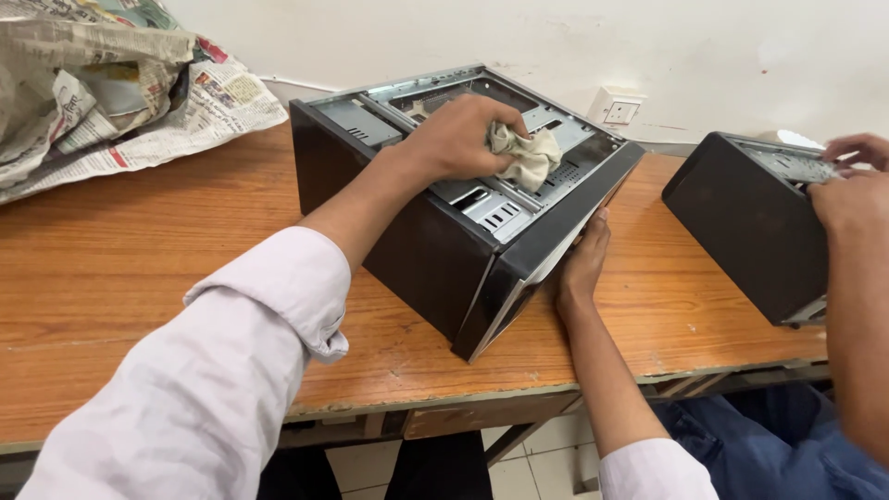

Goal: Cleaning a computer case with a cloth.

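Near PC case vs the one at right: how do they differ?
The near case shows fully, with its open side up; the right case is cut off by the frame edge. The near case is held by the left hand, which presses a cloth into it, and the right hand; the right case is handled by another person's hands. Both are black and sit on the wooden table.

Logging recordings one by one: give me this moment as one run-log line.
left hand: presses crumpled beige cloth on open black metal computer case | right hand: steadies case front | surface: wooden table
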